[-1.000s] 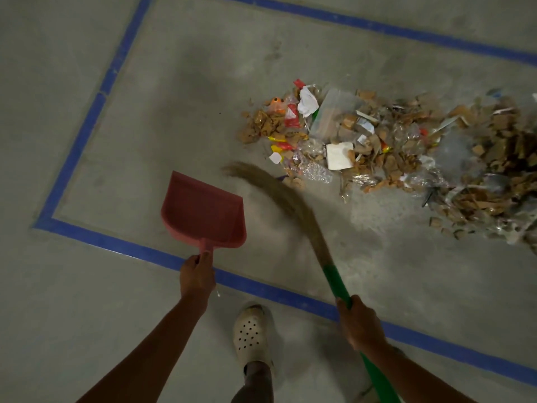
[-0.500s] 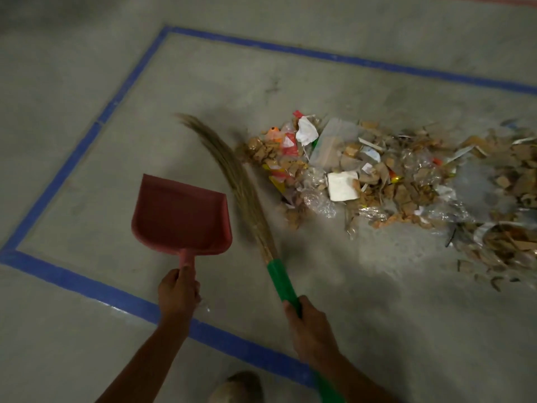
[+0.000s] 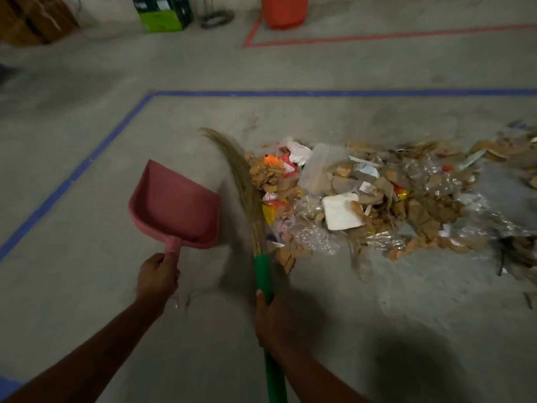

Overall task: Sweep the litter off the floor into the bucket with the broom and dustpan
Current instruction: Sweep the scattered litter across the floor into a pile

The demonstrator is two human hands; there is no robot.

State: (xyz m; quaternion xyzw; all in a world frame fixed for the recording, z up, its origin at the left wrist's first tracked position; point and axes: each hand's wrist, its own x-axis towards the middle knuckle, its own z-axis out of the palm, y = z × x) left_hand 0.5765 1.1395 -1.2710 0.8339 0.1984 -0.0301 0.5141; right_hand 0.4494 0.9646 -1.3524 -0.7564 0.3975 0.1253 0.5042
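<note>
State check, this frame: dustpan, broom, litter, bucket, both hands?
dustpan: empty, held by its handle.
broom: bristles against the litter's dustpan-side edge, between litter and dustpan.
litter: piled on the floor, none in the dustpan.
bucket: standing far off, top out of frame, contents hidden.
left hand: grips the dustpan handle.
right hand: grips the broom's green handle.

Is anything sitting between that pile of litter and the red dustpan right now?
Yes: the broom stands between the litter and the dustpan, its bristles along the pile's left edge. Only bare floor lies between bristles and pan.
</note>
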